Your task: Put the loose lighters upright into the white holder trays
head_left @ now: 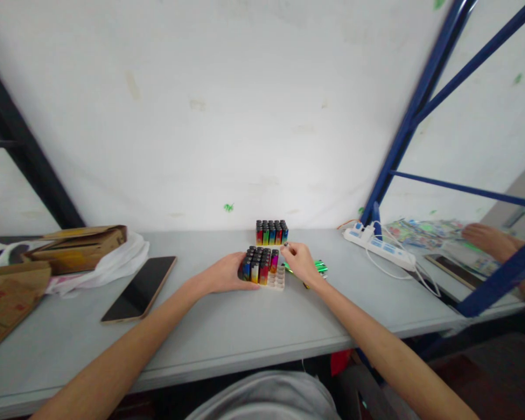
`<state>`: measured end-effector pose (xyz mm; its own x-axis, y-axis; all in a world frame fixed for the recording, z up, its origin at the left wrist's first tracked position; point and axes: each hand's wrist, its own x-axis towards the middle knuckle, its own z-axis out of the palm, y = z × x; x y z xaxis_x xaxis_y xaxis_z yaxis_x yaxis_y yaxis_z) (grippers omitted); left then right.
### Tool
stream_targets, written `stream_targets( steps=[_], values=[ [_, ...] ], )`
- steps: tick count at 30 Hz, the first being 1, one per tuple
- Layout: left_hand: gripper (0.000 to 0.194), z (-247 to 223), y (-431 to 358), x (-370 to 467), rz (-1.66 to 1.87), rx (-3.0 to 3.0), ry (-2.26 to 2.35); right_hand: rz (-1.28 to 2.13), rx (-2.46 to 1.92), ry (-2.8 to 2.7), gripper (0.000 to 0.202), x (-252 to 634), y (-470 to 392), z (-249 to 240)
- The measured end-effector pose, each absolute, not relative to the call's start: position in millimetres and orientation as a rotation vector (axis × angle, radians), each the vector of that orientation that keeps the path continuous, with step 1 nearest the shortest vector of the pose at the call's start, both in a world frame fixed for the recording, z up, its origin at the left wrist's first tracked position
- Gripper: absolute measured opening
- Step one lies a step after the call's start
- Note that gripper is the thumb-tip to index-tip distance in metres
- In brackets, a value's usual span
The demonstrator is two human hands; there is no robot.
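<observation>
A pale tray (276,281) with round holes stands on the table, with rows of upright colourful lighters (259,265) filling its left part. Its right-hand holes show bare. My left hand (227,273) is wrapped around the tray's left side, thumb along the front and fingers behind. Just right of the lighters, my right hand (301,261) is closed in a pinch. A small dark and shiny bit shows at its fingertips, too small to name. Shiny green pieces (321,267) lie beneath and beside this hand. Behind the tray, against the wall, stands a second block of upright lighters (272,232).
A phone (140,290) lies at left, near a cardboard box (83,248), white plastic bag (126,256) and brown packaging (13,297). A power strip (380,248) with white cables lies right, by a blue metal frame (398,146). Beyond it is another person's hand (485,239).
</observation>
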<state>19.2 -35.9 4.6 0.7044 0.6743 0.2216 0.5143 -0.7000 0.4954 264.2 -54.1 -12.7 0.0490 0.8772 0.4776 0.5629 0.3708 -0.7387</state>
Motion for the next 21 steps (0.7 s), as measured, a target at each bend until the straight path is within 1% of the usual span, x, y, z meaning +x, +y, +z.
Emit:
stream_targets(
  steps=[6, 10, 16, 19, 21],
  values=[
    [0.067, 3.3, -34.4, 18.8, 0.567, 2.531, 0.902, 0.325, -1.202, -1.751, 0.035, 265.1, -66.5, -1.0],
    [0.068, 4.3, -35.1, 19.1, 0.570, 2.512, 0.882, 0.253, -1.068, -1.935, 0.027, 266.0, -75.6, 9.5],
    [0.069, 5.4, -36.0, 18.5, 0.551, 2.489, 0.878, 0.084, -0.953, -2.055, 0.029, 270.0, -77.4, 12.5],
    [0.069, 4.3, -35.4, 18.2, 0.544, 2.495, 0.912, 0.111, -1.005, -2.110, 0.033, 272.8, -74.7, 10.0],
    [0.070, 3.7, -35.0, 18.0, 0.534, 2.492, 0.926, 0.215, -1.036, -2.148, 0.029, 274.2, -73.5, 8.3]
  ],
)
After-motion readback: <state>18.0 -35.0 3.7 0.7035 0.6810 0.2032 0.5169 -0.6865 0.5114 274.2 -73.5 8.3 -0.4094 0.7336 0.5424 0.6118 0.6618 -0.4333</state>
